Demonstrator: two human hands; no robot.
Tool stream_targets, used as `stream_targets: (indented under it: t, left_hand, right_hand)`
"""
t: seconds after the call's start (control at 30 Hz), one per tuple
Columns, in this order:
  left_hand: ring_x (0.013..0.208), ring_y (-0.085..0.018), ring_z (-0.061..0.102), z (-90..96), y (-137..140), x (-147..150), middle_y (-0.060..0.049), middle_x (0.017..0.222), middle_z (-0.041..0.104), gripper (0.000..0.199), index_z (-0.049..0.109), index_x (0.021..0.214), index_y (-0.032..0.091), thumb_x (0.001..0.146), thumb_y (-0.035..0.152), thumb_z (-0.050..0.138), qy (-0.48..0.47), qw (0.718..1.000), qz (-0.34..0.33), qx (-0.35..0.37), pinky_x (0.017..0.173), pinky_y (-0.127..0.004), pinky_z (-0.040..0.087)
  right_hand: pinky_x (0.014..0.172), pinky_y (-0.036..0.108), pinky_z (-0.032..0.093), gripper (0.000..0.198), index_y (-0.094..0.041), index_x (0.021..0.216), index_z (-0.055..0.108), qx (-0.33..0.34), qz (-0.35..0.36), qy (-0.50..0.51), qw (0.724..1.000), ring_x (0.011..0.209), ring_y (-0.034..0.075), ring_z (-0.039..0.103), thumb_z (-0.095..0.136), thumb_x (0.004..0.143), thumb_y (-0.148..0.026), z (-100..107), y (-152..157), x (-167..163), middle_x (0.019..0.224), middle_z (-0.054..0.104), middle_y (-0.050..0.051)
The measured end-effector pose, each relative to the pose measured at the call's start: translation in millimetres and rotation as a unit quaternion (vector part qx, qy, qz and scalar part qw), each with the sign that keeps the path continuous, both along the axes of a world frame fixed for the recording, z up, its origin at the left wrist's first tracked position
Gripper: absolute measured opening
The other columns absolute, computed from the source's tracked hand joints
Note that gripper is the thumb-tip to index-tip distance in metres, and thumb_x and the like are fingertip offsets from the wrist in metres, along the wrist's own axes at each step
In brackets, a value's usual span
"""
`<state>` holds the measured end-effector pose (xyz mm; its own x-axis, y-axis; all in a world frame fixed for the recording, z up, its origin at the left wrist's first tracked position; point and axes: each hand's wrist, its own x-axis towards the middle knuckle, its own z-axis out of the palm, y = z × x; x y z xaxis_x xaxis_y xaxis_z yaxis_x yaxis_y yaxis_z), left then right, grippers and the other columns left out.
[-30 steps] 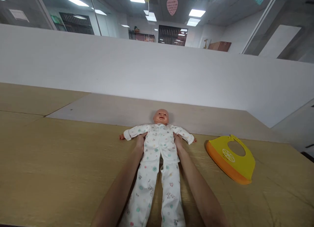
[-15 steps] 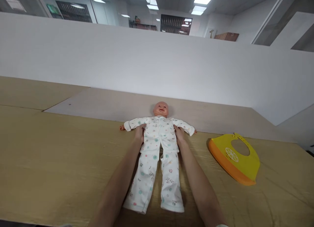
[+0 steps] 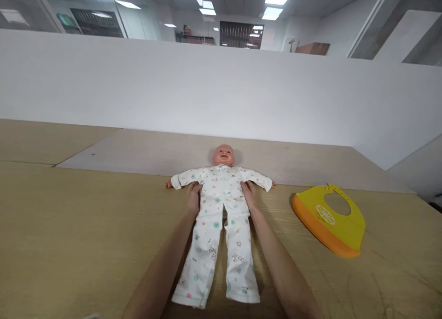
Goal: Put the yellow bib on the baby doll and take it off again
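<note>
A baby doll [image 3: 221, 190] in a white printed top and trousers lies face up, its head at the far end and both arms stretched sideways. Against the left side of its torso, just below the sleeve, is my left hand [image 3: 194, 198], closed on the doll's side. My right hand [image 3: 249, 195] holds the opposite side at about the same height, with its fingertips on the top. The trouser legs [image 3: 198, 263] lie apart between my forearms, and no feet show at the cuffs.
Right of the doll, a yellow bib [image 3: 345, 224] with an orange pocket and a white citrus print lies on the wooden table [image 3: 103, 236]. Behind the table's pale back strip [image 3: 148, 148] stands a white wall [image 3: 207, 89] with glass above it.
Both hands have slid slightly down the doll's sides, away from the armpits. The view has shifted a little; the doll and bib otherwise lie much as before.
</note>
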<state>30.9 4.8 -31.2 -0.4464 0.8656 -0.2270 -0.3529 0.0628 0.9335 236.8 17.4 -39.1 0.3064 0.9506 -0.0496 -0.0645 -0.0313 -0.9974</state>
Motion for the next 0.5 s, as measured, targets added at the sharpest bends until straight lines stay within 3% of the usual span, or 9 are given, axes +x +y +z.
stream_targets:
  t: [0.2, 0.5]
  left_hand:
    - [0.134, -0.024, 0.048, 6.3, -5, 3, -0.006, 0.134, 0.062, 0.027, 0.064, 0.100, 0.021, 0.074, 0.019, 0.059, 0.084, 0.996, -0.006, -0.021, 0.110, -0.036, 0.037]
    - [0.138, -0.022, 0.044, -1.3, 6, -2, -0.007, 0.145, 0.053, 0.036, 0.062, 0.115, 0.020, 0.079, 0.026, 0.058, 0.135, 0.990, -0.044, -0.022, 0.115, -0.036, 0.032]
  right_hand:
    - [0.097, 0.036, 0.044, 0.042, -0.019, 0.094, 0.060, 0.020, 0.022, -0.073, 0.997, 0.109, 0.025, 0.058, 0.053, 0.069, -0.052, -10, 1, 0, 0.116, 0.067, 0.010]
    - [0.105, 0.041, 0.041, 0.040, -0.020, 0.101, 0.062, 0.020, 0.012, -0.086, 0.996, 0.118, 0.026, 0.057, 0.053, 0.071, -0.044, -15, 18, 2, 0.126, 0.064, 0.011]
